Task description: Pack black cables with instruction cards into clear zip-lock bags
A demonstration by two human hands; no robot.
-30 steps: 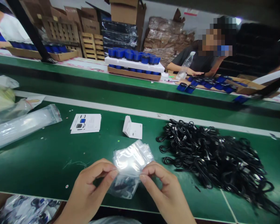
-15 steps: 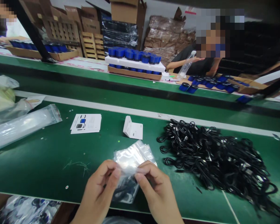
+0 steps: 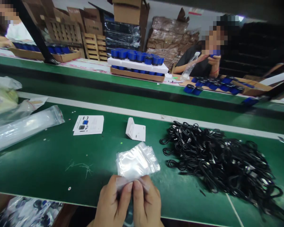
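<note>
Both thumbs meet at the top edge of a clear zip bag (image 3: 121,182). My left hand (image 3: 111,200) pinches the left part of this edge, and my right hand (image 3: 147,200) pinches it just beside. Most of the bag is hidden behind my fingers; a dark patch shows below, between the hands. Right beyond my fingertips lies a stack of flat clear zip bags (image 3: 133,162) on the green table (image 3: 49,167). Farther back stands a folded white leaflet (image 3: 138,131). To its left is a pile of printed leaflets (image 3: 91,124).
A big heap of coiled black cables (image 3: 215,160) covers the right side. A long clear plastic bag (image 3: 26,127) lies at left. Filled bags (image 3: 30,212) sit below the table's front edge. Across the raised ledge, a person (image 3: 194,61) handles a blue item near a tray of blue cylinders (image 3: 213,84).
My hands have come together and moved down toward the table's front edge, thumbs now side by side on the bag's edge. The bag's dark contents have become mostly hidden.
</note>
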